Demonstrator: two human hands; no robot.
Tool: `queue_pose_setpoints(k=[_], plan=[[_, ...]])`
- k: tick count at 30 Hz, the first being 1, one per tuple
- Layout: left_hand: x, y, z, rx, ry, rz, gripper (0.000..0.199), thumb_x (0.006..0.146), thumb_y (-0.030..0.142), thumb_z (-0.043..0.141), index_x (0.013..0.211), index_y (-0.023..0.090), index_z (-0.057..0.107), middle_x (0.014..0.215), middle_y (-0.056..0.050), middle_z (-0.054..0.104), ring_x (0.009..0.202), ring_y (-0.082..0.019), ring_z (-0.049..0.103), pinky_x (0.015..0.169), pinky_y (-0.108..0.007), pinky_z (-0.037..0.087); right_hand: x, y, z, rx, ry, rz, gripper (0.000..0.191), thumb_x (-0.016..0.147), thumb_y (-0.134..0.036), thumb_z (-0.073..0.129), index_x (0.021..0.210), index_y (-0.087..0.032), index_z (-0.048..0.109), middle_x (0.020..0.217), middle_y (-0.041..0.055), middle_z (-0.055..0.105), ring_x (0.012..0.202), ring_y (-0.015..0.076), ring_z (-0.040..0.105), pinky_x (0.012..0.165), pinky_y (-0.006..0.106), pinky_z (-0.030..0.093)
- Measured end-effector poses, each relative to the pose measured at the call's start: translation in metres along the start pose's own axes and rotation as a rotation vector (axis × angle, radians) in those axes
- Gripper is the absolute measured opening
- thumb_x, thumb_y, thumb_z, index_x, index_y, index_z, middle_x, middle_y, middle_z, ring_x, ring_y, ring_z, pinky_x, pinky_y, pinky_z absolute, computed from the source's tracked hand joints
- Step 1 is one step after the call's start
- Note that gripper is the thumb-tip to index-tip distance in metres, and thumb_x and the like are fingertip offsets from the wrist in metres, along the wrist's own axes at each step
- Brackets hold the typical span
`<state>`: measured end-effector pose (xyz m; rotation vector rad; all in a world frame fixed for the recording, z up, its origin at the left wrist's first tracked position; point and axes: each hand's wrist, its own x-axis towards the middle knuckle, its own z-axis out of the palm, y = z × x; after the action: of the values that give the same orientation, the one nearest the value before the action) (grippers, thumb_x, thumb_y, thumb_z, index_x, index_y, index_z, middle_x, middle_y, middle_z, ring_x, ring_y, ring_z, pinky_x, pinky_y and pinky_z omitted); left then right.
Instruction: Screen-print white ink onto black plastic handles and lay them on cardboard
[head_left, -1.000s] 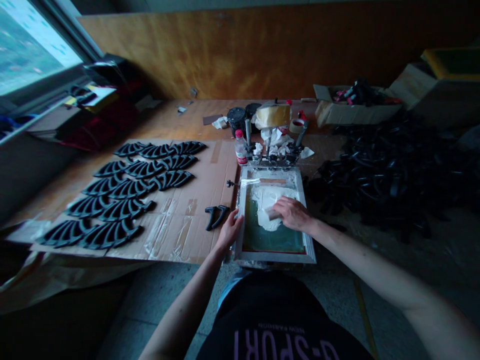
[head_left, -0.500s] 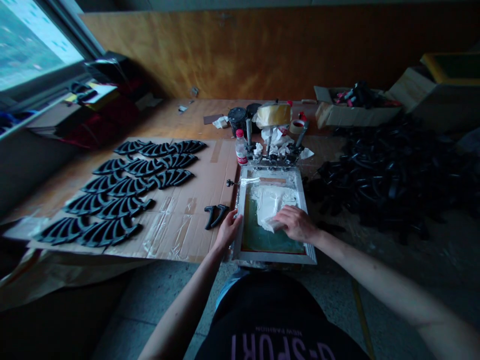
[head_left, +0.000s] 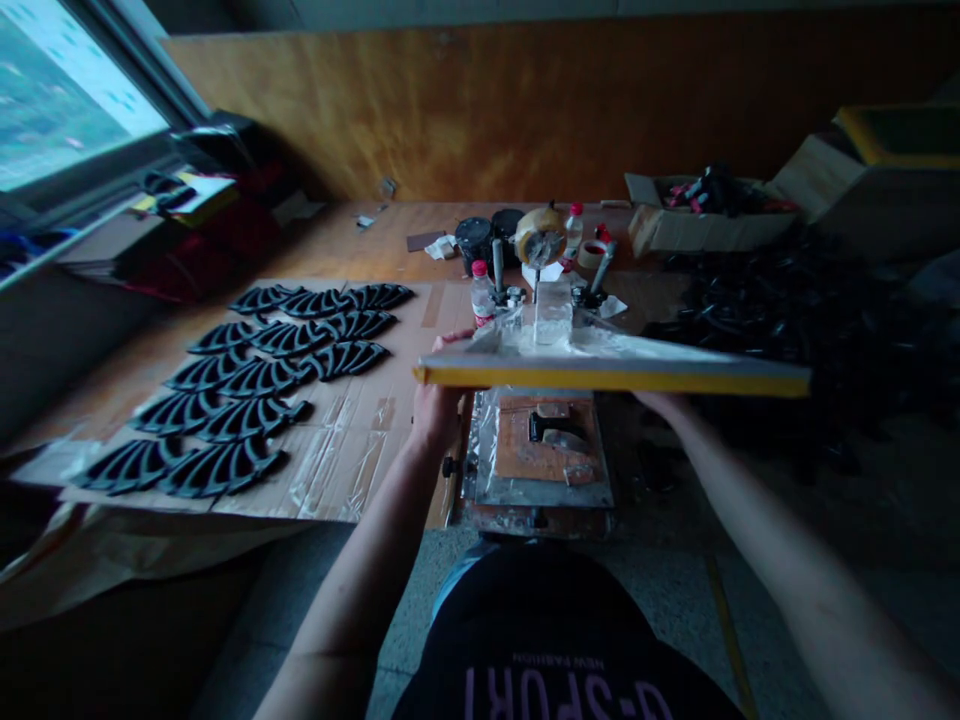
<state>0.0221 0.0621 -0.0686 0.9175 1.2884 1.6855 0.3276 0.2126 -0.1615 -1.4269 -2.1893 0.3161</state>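
Observation:
A screen frame (head_left: 615, 376) is tilted up over the base, its yellow-edged near side toward me. My left hand (head_left: 444, 385) grips its left end, fingers partly behind it. My right hand (head_left: 664, 402) is under the right part of the frame, its fingers hidden and blurred. White paste and a pale block (head_left: 553, 312) rest on the screen. Beneath, a black curved piece (head_left: 556, 430) lies on the brown board (head_left: 517, 455) of the base plate.
Rows of black curved pieces (head_left: 259, 375) lie on cardboard (head_left: 409, 340) at left. A dark heap (head_left: 757, 340) fills the right. Behind stand a red-capped bottle (head_left: 481, 292), black tubs (head_left: 474, 240), a tape roll (head_left: 592, 255) and an open box (head_left: 690, 232).
The frame has swung up from lying flat, uncovering the base plate and black piece. My right hand has left the paste and moved right, under the frame. The two loose black pieces beside the frame are gone from the cardboard.

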Motion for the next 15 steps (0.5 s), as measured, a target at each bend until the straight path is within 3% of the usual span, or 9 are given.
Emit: queue_pose_setpoints(k=[3, 6, 9, 11, 13, 15], plan=[[0.013, 0.007, 0.015, -0.075, 0.022, 0.02, 0.047, 0.09, 0.059, 0.044, 0.118, 0.022, 0.056, 0.104, -0.008, 0.068, 0.09, -0.018, 0.065, 0.066, -0.026, 0.053, -0.039, -0.019, 0.039, -0.031, -0.224, -0.134, 0.024, 0.082, -0.042, 0.068, 0.075, -0.018, 0.066, 0.08, 0.0047, 0.068, 0.078, 0.0183, 0.062, 0.072, 0.027, 0.047], [-0.01, -0.016, 0.021, -0.096, 0.058, -0.124, 0.051, 0.088, 0.061, 0.047, 0.119, 0.021, 0.053, 0.106, -0.011, 0.069, 0.087, -0.019, 0.067, 0.062, -0.026, 0.053, -0.062, -0.046, 0.065, -0.136, -0.349, -0.165, 0.017, 0.085, -0.031, 0.065, 0.079, -0.016, 0.062, 0.089, 0.0109, 0.067, 0.088, 0.022, 0.062, 0.079, 0.03, 0.046], [-0.06, -0.063, 0.025, -0.031, -0.167, -0.625, 0.061, 0.081, 0.067, 0.053, 0.111, 0.014, 0.06, 0.109, -0.018, 0.069, 0.087, -0.025, 0.068, 0.058, -0.029, 0.053, -0.079, -0.079, 0.07, -0.128, -0.326, -0.037, 0.01, 0.092, -0.025, 0.054, 0.088, -0.017, 0.059, 0.085, 0.0103, 0.067, 0.083, 0.021, 0.062, 0.073, 0.029, 0.045], [-0.091, -0.091, 0.027, -0.089, -0.231, -0.845, 0.064, 0.08, 0.069, 0.053, 0.116, 0.017, 0.059, 0.118, -0.018, 0.066, 0.098, -0.029, 0.066, 0.062, -0.034, 0.055, -0.094, -0.105, 0.069, -0.057, -0.275, -0.056, 0.011, 0.094, -0.023, 0.049, 0.089, -0.019, 0.058, 0.085, 0.0094, 0.066, 0.084, 0.0212, 0.062, 0.072, 0.029, 0.046], [-0.107, -0.11, 0.024, -0.188, -0.165, -0.882, 0.058, 0.081, 0.066, 0.053, 0.112, 0.018, 0.06, 0.114, -0.015, 0.067, 0.1, -0.028, 0.066, 0.067, -0.035, 0.056, -0.108, -0.128, 0.067, 0.074, -0.283, -0.228, 0.012, 0.094, -0.022, 0.048, 0.088, -0.02, 0.058, 0.092, 0.0088, 0.066, 0.089, 0.0205, 0.061, 0.075, 0.03, 0.047], [-0.107, -0.117, 0.006, -0.189, -0.048, -0.824, 0.05, 0.08, 0.061, 0.057, 0.103, 0.017, 0.06, 0.099, -0.012, 0.07, 0.09, -0.024, 0.068, 0.066, -0.032, 0.055, -0.11, -0.131, 0.062, 0.222, -0.34, -0.385, 0.013, 0.095, -0.022, 0.048, 0.088, -0.021, 0.06, 0.097, 0.0064, 0.066, 0.091, 0.0176, 0.062, 0.08, 0.028, 0.047]])
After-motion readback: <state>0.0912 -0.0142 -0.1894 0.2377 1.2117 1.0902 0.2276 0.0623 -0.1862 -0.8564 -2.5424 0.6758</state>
